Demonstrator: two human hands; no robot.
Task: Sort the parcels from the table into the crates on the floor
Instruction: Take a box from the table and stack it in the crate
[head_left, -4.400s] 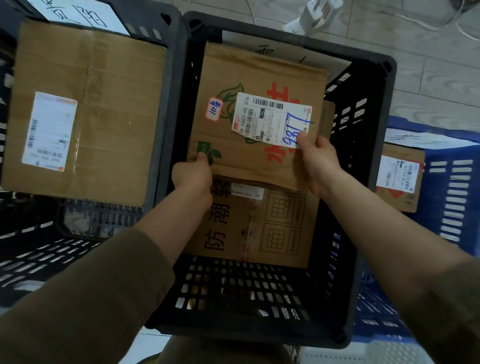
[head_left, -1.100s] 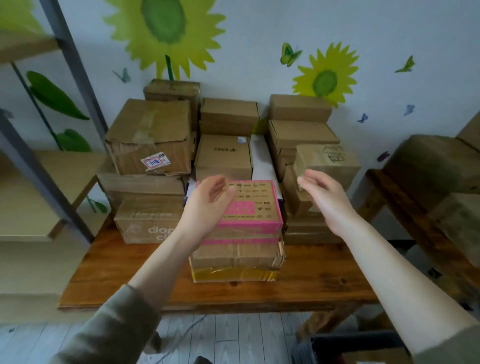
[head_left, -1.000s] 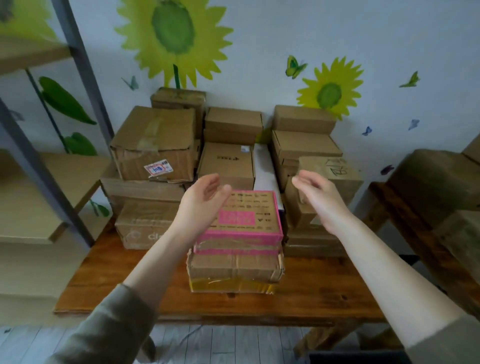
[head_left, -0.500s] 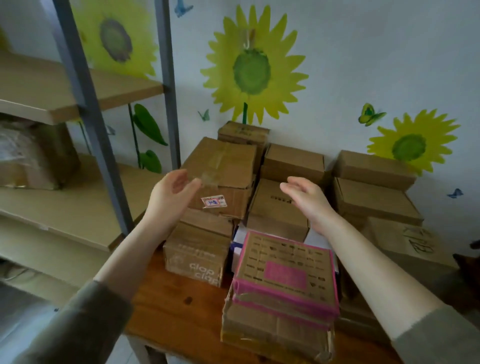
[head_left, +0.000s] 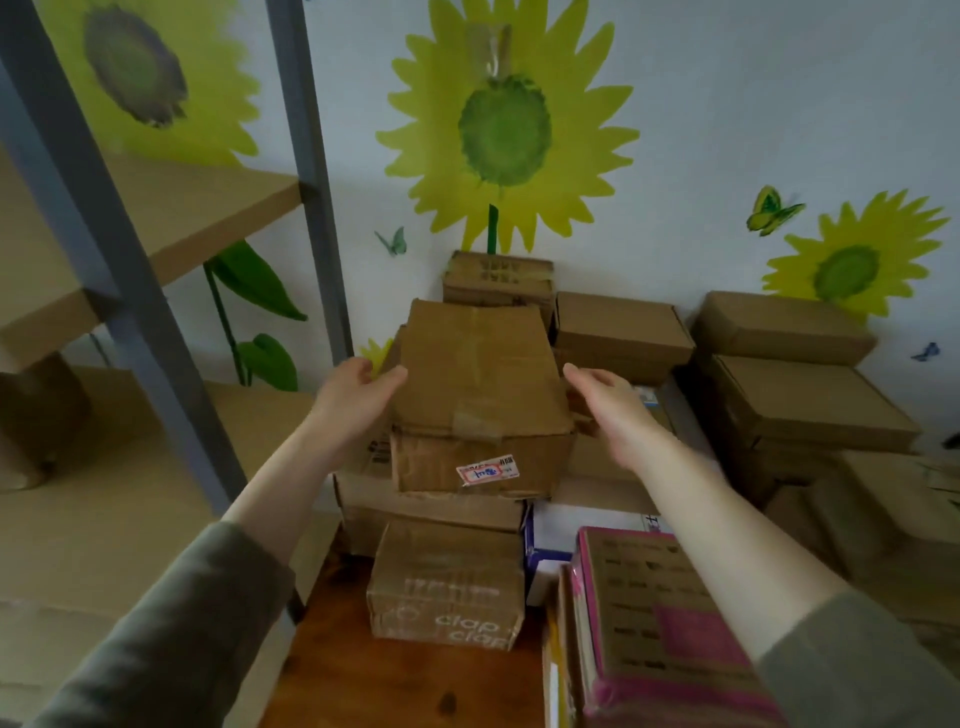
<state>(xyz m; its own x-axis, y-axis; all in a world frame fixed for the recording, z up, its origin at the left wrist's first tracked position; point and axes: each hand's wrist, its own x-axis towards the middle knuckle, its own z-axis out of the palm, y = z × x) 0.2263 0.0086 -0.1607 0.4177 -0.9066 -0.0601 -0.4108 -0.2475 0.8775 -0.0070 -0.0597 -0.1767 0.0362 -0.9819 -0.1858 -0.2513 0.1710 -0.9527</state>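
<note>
Tabletop (head_left: 374, 680): parcel (head_left: 478, 384) between both grips (head_left: 353, 400) (head_left: 608, 410)

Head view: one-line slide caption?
Left hand and right hand, both open, flank the taped cardboard box topping the stack on the wooden table.

Left hand (head_left: 358, 395) at left side of top box (head_left: 478, 384), thumb on its top edge. Right hand (head_left: 608, 410) spread just beside box's right side, contact unclear. Box tops a stack on bench (head_left: 363, 675). Clap box (head_left: 447, 587) in front, pink box (head_left: 670, 623) front right. Shelf (head_left: 171, 208) left.
</note>
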